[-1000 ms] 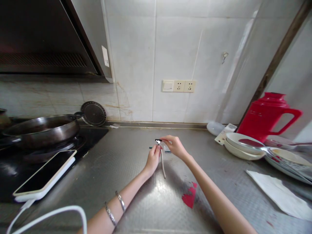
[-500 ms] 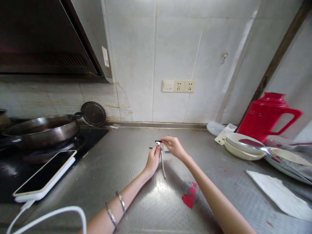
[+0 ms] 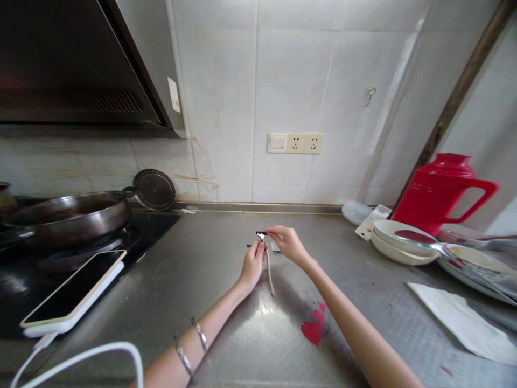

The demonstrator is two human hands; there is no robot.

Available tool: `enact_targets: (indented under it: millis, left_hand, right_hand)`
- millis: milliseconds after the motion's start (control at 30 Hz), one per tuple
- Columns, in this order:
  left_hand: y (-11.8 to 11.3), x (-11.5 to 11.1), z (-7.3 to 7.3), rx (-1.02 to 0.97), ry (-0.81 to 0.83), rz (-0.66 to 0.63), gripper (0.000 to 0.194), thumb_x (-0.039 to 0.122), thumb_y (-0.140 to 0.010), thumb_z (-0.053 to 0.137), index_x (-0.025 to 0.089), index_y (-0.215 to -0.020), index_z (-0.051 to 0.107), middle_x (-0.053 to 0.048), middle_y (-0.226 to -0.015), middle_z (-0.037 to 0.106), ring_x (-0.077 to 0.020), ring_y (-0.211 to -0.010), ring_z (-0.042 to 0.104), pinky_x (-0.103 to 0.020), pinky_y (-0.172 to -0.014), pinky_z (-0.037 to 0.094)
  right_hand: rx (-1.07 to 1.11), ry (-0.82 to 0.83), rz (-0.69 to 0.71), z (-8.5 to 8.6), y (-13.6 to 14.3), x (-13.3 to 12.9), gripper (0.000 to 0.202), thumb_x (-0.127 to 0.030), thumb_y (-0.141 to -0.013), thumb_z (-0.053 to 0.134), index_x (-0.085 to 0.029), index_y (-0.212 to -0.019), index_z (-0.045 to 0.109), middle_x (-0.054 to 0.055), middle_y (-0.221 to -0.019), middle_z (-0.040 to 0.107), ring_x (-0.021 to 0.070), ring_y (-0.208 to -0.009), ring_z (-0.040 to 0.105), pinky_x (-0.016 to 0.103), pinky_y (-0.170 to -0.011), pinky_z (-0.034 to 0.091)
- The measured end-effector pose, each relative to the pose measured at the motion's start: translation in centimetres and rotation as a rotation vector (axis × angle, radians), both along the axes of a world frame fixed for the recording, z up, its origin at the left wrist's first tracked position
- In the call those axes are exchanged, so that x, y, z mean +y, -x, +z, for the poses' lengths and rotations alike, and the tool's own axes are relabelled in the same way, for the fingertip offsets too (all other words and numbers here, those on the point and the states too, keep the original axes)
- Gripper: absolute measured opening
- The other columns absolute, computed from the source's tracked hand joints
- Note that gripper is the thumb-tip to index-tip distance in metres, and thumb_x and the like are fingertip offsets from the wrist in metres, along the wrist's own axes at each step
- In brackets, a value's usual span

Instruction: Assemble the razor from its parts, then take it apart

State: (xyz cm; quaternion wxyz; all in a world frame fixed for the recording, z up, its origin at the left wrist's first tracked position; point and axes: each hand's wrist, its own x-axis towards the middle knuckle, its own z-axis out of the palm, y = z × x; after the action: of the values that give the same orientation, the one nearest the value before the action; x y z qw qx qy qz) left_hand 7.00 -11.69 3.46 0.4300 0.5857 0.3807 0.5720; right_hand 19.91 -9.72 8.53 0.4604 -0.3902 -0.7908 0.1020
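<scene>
Above the middle of the metal counter my left hand point(image 3: 252, 265) is closed on a small white piece point(image 3: 261, 237), with its fingertips just below it. My right hand point(image 3: 288, 242) pinches the right end of a short black piece point(image 3: 260, 233) lying across the top of the white one. A pale grey cord point(image 3: 270, 277) hangs beside my left fingertips and curves down toward me. Partly hidden behind my fingers, a thin teal-edged clear item point(image 3: 276, 249) lies on the counter.
On the left, a pan point(image 3: 76, 213) sits on the black stove, with a phone point(image 3: 75, 291) and white cable point(image 3: 92, 350) nearer. On the right are a red jug point(image 3: 438, 194), stacked bowls point(image 3: 404, 253) and a white paper point(image 3: 460, 320). A red patch point(image 3: 314, 328) marks the front counter.
Both hands stay almost in place. The black piece and white piece appear very slightly farther left, along with a small shift of the whole view.
</scene>
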Motion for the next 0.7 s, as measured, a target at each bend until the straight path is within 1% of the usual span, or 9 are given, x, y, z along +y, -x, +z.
enact_targets:
  millis: [233, 367, 533, 700]
  left_hand:
    - [0.04, -0.04, 0.05, -0.009, 0.009, -0.023, 0.034, 0.050, -0.082, 0.039, 0.018, -0.070, 0.044, 0.006, -0.051, 0.036, -0.0079, -0.047, 0.033, -0.020, -0.046, 0.027]
    - [0.02, 0.00, 0.00, 0.003, -0.008, -0.020, 0.034, 0.049, -0.082, 0.039, 0.018, -0.070, 0.045, 0.006, -0.051, 0.036, -0.0078, -0.048, 0.034, -0.020, -0.047, 0.027]
    - [-0.01, -0.06, 0.10, -0.008, 0.023, -0.011, 0.036, 0.051, -0.081, 0.041, 0.018, -0.070, 0.046, 0.006, -0.051, 0.036, -0.0080, -0.048, 0.034, -0.020, -0.047, 0.027]
    - [0.00, -0.05, 0.03, -0.002, 0.021, -0.007, 0.036, 0.051, -0.081, 0.040, 0.018, -0.069, 0.045, 0.006, -0.050, 0.035, -0.0079, -0.047, 0.033, -0.020, -0.048, 0.027]
  right_hand:
    - [0.044, -0.007, -0.022, -0.11, -0.08, 0.06, 0.021, -0.019, -0.082, 0.049, -0.021, -0.089, 0.069, 0.004, -0.088, 0.070, 0.0164, -0.082, 0.063, 0.026, -0.073, 0.046]
    - [0.028, -0.002, -0.026, -0.08, 0.02, 0.01, 0.021, -0.018, -0.082, 0.049, -0.020, -0.089, 0.069, 0.005, -0.087, 0.070, 0.0168, -0.081, 0.063, 0.026, -0.073, 0.046]
    - [0.000, -0.002, -0.017, -0.06, 0.05, -0.04, 0.022, -0.020, -0.083, 0.048, -0.022, -0.090, 0.069, 0.005, -0.086, 0.070, 0.0173, -0.081, 0.063, 0.027, -0.072, 0.046]
    - [0.003, -0.002, -0.009, -0.01, 0.04, -0.11, 0.022, -0.020, -0.082, 0.048, -0.021, -0.090, 0.069, 0.005, -0.087, 0.070, 0.0171, -0.081, 0.063, 0.027, -0.073, 0.046]
